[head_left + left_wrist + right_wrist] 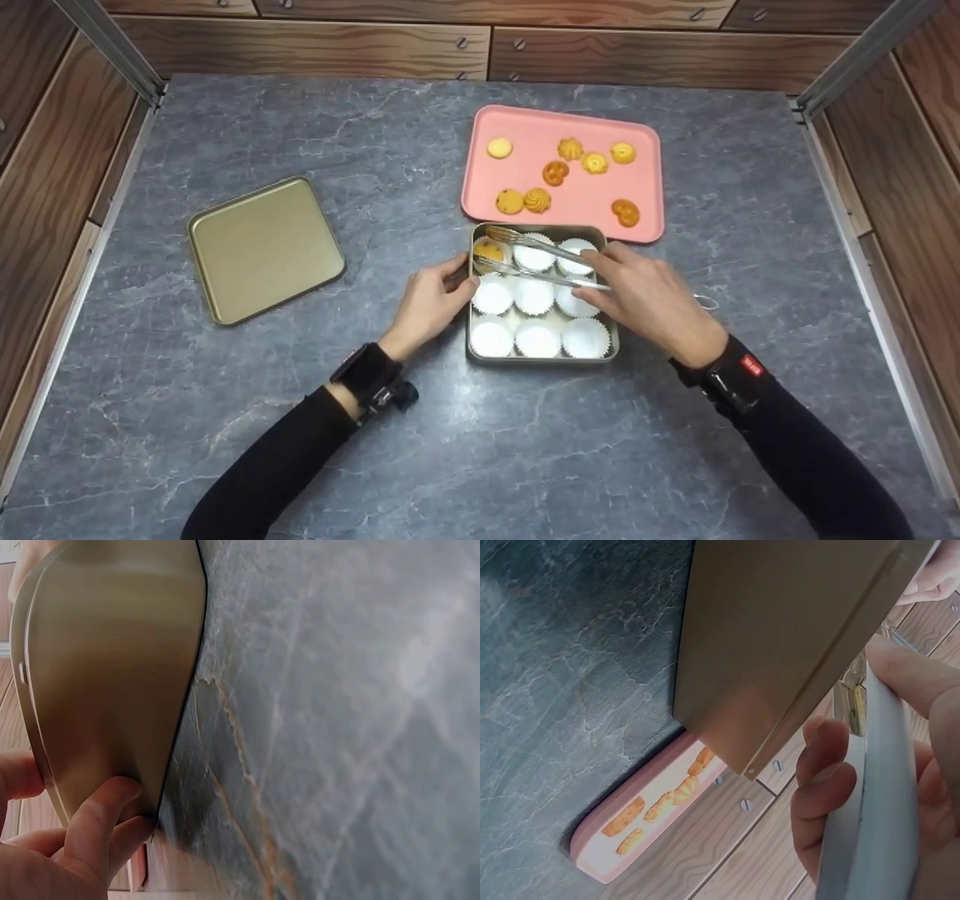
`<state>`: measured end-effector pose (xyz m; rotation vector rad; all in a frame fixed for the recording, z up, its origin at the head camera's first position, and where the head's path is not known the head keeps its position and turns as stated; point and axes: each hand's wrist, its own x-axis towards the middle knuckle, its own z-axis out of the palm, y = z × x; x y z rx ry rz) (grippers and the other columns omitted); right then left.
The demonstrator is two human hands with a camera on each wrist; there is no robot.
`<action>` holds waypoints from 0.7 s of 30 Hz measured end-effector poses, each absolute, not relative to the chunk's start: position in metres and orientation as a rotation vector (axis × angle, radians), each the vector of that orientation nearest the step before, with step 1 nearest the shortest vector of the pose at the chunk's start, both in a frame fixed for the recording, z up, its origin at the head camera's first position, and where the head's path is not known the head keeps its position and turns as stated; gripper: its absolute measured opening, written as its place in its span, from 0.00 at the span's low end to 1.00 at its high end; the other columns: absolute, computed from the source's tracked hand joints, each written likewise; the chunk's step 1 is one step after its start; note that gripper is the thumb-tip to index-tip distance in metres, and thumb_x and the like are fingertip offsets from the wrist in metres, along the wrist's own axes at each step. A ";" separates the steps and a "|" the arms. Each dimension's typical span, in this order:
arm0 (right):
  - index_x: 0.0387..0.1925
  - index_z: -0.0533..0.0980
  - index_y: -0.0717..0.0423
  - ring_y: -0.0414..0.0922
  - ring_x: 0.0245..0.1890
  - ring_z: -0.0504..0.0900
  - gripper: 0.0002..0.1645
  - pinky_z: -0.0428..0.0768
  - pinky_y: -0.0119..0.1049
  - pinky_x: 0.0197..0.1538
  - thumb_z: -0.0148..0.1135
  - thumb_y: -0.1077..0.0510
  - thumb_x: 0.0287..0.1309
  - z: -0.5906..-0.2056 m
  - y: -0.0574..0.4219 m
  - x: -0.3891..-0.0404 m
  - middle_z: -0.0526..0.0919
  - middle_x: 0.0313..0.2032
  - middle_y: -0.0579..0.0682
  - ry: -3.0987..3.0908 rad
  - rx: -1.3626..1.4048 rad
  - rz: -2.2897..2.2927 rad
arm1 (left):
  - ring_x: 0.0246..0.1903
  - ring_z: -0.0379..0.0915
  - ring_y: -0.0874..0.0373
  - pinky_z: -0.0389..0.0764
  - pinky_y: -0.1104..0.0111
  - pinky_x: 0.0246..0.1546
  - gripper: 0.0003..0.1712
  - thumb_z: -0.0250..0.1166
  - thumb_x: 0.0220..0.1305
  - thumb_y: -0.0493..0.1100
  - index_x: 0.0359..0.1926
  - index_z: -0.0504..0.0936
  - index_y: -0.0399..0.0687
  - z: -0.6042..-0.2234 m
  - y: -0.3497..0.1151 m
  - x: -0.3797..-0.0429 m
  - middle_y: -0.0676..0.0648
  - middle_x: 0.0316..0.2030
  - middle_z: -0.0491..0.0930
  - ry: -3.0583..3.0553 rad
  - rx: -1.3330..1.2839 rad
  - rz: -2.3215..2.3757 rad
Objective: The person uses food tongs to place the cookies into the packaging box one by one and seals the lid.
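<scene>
In the head view a metal tin [544, 361] lined with several white paper cups [537, 337] sits at the table's centre. My left hand [429, 304] holds its left wall, the fingers [101, 821] against the outside and the thumb at the rim. My right hand [651, 301] grips metal tongs [547, 277] that reach across the tin. The spread tips of the tongs lie about a golden cookie [490, 250] in the far left cup. In the right wrist view, fingers and thumb wrap the broad tong arms [881, 817].
Behind the tin is a pink tray [585, 124] bearing several cookies and pretzel-shaped biscuits [555, 173]; its near edge lies close to the tin. A gold-coloured lid [266, 251] rests on the table at the left. Wood-patterned panels [300, 49] border the grey marbled table [360, 150].
</scene>
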<state>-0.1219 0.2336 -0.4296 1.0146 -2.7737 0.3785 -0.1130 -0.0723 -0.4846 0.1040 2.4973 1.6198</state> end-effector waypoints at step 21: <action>0.60 0.80 0.64 0.51 0.27 0.81 0.33 0.85 0.46 0.26 0.80 0.56 0.54 -0.421 0.293 -0.107 0.84 0.40 0.62 -2.674 0.646 0.573 | 0.64 0.75 0.46 0.78 0.63 0.65 0.32 0.65 0.70 0.43 0.70 0.71 0.32 -0.484 -0.071 -0.111 0.34 0.66 0.74 2.509 0.131 1.650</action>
